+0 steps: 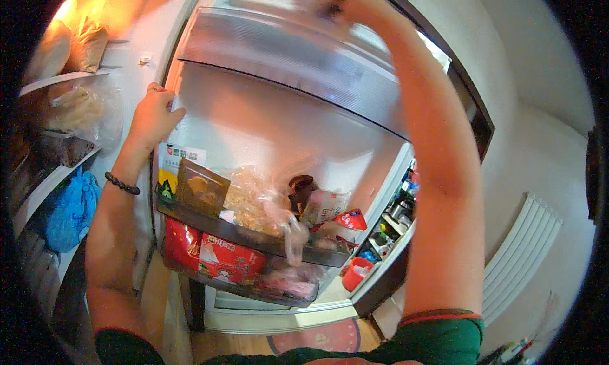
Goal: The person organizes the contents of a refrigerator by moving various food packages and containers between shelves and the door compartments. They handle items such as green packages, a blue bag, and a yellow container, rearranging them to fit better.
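Observation:
A refrigerator door (279, 127) stands open in front of me, its inner side facing me. My left hand (156, 114) grips the door's left edge, with a dark bead bracelet on the wrist. At the top, my right hand (336, 5) reaches over the clear upper door bin (285, 51). Motion smears its fingers, and I cannot make out whether they hold anything. Below, the middle door bin (254, 237) carries a brown pouch (202, 186), a clear plastic bag of pale food (250, 197) and a white packet (327, 205). Red packages (231, 260) fill the lowest bin.
Fridge shelves (60, 79) on the left hold bags, among them a blue plastic bag (73, 209). Beyond the door's right side are a cluttered shelf and a red container (357, 273). A white radiator (523, 257) hangs on the right wall. A reddish mat (317, 336) lies below.

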{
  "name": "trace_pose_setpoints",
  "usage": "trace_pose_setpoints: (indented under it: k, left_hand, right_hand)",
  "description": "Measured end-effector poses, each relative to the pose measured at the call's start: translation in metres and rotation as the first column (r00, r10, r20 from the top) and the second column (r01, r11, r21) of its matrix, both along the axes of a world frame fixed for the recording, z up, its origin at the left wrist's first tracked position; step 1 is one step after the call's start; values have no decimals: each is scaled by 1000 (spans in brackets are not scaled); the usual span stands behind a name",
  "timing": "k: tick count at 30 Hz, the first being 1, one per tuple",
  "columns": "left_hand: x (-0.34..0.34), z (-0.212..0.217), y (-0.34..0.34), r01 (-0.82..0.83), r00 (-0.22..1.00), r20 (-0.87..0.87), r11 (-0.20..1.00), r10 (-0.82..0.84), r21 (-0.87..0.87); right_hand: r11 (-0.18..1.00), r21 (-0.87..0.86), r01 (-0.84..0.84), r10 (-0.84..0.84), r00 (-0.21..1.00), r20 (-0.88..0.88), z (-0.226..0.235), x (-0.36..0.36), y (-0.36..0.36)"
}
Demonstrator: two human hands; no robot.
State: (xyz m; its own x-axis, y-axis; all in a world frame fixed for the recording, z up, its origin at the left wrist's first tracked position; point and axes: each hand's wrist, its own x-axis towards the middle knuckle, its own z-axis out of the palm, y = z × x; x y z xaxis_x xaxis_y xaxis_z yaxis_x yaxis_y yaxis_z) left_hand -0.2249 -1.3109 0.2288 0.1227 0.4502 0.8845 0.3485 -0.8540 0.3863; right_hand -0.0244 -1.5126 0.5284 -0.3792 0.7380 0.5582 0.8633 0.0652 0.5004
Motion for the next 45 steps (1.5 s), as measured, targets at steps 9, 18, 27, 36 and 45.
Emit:
trace_pose_setpoints:
  k: [9,18,27,36,45]
  left_hand:
    - [6,3,5,-13,996,-85,1000,11,-15]
    - [14,-1,4,-35,998,-57,997,39,64]
    - [11,-4,2,-101,991,-82,991,108,84]
    - [1,-3,-6,-75,993,-92,996,71,-39]
    - [19,0,21,-13,1000,0,997,13,-74]
  right_hand:
    - [785,579,221,-366,919,145,-45,117,-201]
    - [641,637,428,-578,816,33,49,62,-58]
    - [862,353,363,-468,837,284,42,-91,176]
    - [972,144,183,-231,841,489,11,-130,213]
    - [945,-8,326,-271,799,537,-138,-177,208]
